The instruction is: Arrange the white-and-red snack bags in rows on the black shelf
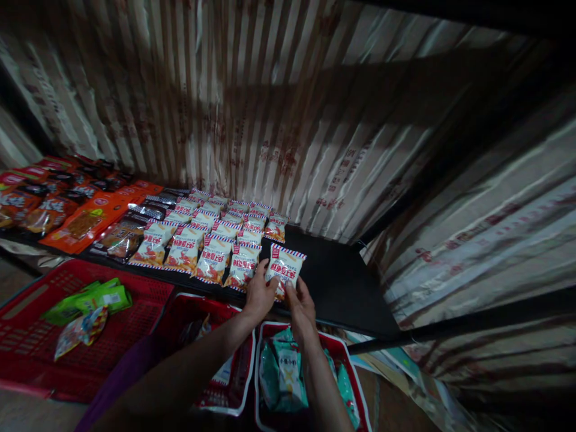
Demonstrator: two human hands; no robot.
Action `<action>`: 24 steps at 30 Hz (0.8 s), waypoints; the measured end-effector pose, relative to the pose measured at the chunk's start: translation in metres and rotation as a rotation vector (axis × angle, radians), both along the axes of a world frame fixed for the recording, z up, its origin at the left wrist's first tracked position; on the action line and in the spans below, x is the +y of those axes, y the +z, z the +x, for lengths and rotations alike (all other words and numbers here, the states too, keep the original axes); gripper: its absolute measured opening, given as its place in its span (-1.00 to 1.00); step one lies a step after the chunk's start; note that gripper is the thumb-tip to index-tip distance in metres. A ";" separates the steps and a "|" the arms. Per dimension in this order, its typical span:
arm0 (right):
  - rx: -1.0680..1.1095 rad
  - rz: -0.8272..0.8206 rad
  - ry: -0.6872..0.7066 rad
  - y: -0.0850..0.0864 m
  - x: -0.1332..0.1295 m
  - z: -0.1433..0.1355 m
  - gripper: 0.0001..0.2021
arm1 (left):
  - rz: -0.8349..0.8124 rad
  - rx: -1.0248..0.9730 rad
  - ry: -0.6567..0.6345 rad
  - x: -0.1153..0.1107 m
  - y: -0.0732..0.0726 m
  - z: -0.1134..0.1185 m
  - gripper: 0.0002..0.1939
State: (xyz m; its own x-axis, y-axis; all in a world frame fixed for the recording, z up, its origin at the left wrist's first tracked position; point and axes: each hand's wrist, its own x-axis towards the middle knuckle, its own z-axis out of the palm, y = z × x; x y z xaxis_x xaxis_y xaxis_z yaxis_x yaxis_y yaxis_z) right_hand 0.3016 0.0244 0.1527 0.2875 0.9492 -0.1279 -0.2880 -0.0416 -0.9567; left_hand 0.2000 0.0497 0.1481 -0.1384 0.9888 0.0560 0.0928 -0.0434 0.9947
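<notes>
A white snack bag [287, 264] with red lettering and a striped top edge sits between my two hands at the front of the black shelf [342, 288]. My left hand [261, 292] holds its left side, with thumb and fingers against the wrapper. On its lower right edge is my right hand [302, 303], fingers curled along the side. Matching snack bags [213, 258] stand in rows just to the left, the closest one [243, 264] right beside my left hand.
Orange snack packets [85, 219] and darker bags [121, 237] lie farther left on the shelf. Below are a red basket [148, 288] with green packets [90, 300], another red basket [245, 366], and one [360, 402] holding teal bags [288, 372]. A black frame bar [472, 318] runs at right.
</notes>
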 end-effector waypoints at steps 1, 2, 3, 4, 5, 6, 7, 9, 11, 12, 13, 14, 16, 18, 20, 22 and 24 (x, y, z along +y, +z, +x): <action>-0.013 0.006 -0.023 -0.002 0.006 0.002 -0.27 | -0.016 0.021 0.008 0.006 0.003 0.002 -0.47; -0.025 0.014 -0.048 -0.005 0.012 0.004 -0.23 | -0.028 0.041 0.016 0.011 0.006 0.004 -0.48; -0.037 0.026 -0.070 -0.008 0.018 0.006 -0.21 | -0.029 0.060 0.024 0.017 0.009 0.006 -0.50; -0.053 0.041 -0.086 -0.011 0.024 0.008 -0.20 | -0.022 0.076 0.034 0.022 0.011 0.008 -0.53; -0.070 0.060 -0.097 -0.014 0.031 0.010 -0.20 | -0.012 0.091 0.046 0.027 0.014 0.010 -0.56; -0.089 0.076 -0.100 -0.016 0.038 0.011 -0.22 | -0.004 0.108 0.056 0.032 0.016 0.013 -0.59; -0.106 0.089 -0.102 -0.018 0.044 0.013 -0.24 | 0.000 0.129 0.066 0.037 0.018 0.015 -0.61; -0.138 0.099 -0.112 -0.019 0.057 0.014 -0.27 | -0.009 0.186 0.080 0.047 0.020 0.020 -0.62; -0.163 0.094 -0.132 -0.019 0.069 0.015 -0.29 | -0.010 0.250 0.083 0.057 0.020 0.026 -0.58; -0.178 0.090 -0.140 -0.018 0.076 0.016 -0.29 | -0.002 0.278 0.083 0.062 0.020 0.029 -0.55; -0.193 0.086 -0.147 -0.018 0.082 0.016 -0.30 | 0.010 0.304 0.084 0.067 0.020 0.031 -0.53; -0.207 0.082 -0.152 -0.017 0.088 0.017 -0.30 | 0.028 0.327 0.086 0.072 0.020 0.034 -0.50; -0.225 0.080 -0.159 -0.016 0.101 0.018 -0.30 | 0.066 0.362 0.094 0.080 0.019 0.038 -0.47; -0.230 0.091 -0.164 -0.017 0.113 0.019 -0.31 | 0.091 0.380 0.111 0.089 0.017 0.040 -0.44; -0.235 0.107 -0.169 -0.021 0.125 0.020 -0.31 | 0.107 0.383 0.133 0.097 0.015 0.042 -0.43; -0.235 0.124 -0.166 -0.026 0.134 0.020 -0.30 | 0.116 0.387 0.147 0.105 0.014 0.044 -0.42; -0.227 0.145 -0.163 -0.031 0.142 0.019 -0.28 | 0.117 0.395 0.144 0.111 0.013 0.045 -0.42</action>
